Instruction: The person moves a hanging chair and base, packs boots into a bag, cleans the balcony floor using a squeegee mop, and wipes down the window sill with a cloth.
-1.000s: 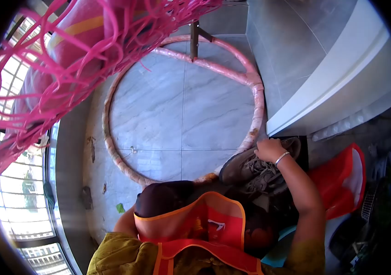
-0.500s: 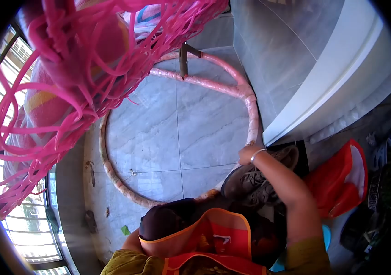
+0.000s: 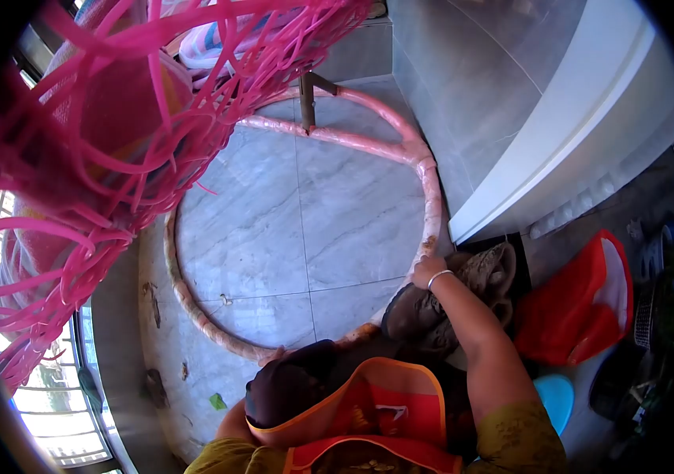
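Observation:
A large round tube frame, wrapped in pinkish, worn covering, lies on the tiled floor. My right hand, with a bangle on its wrist, is closed around the right side of this ring. Just below that hand is a dark, worn shoe; another brown shoe is to its right. My left forearm passes behind my dark-clothed knee. A small skin-toned patch shows by the ring there, but my left hand is mostly hidden and its fingers cannot be made out.
A pink woven-cord hanging seat with cushions fills the upper left. A metal bracket rises from the ring's far side. To the right are a white panel, a red pale-lined item and a light-blue basin.
The view has shifted slightly, and the pink hanging seat appears at a different angle. My right hand has slid a little lower along the ring and stays closed on it.

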Available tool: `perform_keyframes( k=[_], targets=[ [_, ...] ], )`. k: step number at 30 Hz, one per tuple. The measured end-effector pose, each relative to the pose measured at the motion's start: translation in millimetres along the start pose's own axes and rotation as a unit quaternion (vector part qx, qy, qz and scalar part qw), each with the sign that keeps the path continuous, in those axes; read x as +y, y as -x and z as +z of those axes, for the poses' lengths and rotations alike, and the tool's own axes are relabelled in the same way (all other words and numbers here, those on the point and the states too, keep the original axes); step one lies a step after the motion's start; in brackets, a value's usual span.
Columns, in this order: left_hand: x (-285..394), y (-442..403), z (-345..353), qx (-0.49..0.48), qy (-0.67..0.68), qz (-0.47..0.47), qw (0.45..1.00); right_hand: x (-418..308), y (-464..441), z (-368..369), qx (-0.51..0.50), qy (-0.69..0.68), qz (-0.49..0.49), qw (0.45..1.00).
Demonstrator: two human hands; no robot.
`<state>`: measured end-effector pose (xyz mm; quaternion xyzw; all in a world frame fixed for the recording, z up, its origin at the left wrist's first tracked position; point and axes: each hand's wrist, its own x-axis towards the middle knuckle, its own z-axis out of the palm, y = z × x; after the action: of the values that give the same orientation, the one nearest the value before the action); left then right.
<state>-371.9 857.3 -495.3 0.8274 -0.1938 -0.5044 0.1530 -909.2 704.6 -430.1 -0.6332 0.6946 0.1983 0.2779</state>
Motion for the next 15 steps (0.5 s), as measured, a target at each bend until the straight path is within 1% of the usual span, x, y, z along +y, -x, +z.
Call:
perform_keyframes(
  k=[1, 2, 4, 5, 9, 11, 13, 14, 15],
  targets=[
    [0.2, -1.2, 1.3, 0.002, 0.002, -0.001, 1.0, -1.1, 6.4, -2.9, -0.026, -0.028, 0.013, 0.999],
    [-0.2, -1.3, 2.3, 0.001, 0.003, -0.001, 1.0, -0.9, 11.9, -3.6, -0.026, -0.029, 0.016, 0.999],
    [-1.9, -3.1, 4.6, 0.002, 0.01, -0.002, 1.0, -1.2, 17.5, -6.5, -0.059, 0.054, -0.006, 0.997],
    [-3.3, -3.2, 5.5, 0.002, 0.012, -0.001, 1.0, 1.2, 17.8, -4.8, -0.059, 0.055, -0.006, 0.997],
    [-9.0, -1.9, 7.1, 0.003, 0.017, 0.001, 1.0, 39.1, 35.7, 22.8, -0.177, 0.068, 0.039, 0.981],
    [-9.0, -2.1, 7.8, 0.004, 0.019, 0.003, 1.0, 66.6, 65.0, 31.7, -0.205, 0.012, 0.092, 0.974],
    [-7.8, -3.0, 8.9, 0.009, 0.024, 0.002, 1.0, 121.9, 70.9, 76.4, -0.171, -0.056, 0.135, 0.974],
    [-7.8, -4.4, 10.3, 0.01, 0.024, 0.002, 1.0, 129.4, 75.8, 74.6, -0.173, -0.056, 0.139, 0.973],
    [-6.1, -5.8, 11.0, 0.012, 0.023, 0.002, 1.0, 133.2, 86.2, 64.0, -0.137, -0.058, 0.154, 0.977]
  ],
)
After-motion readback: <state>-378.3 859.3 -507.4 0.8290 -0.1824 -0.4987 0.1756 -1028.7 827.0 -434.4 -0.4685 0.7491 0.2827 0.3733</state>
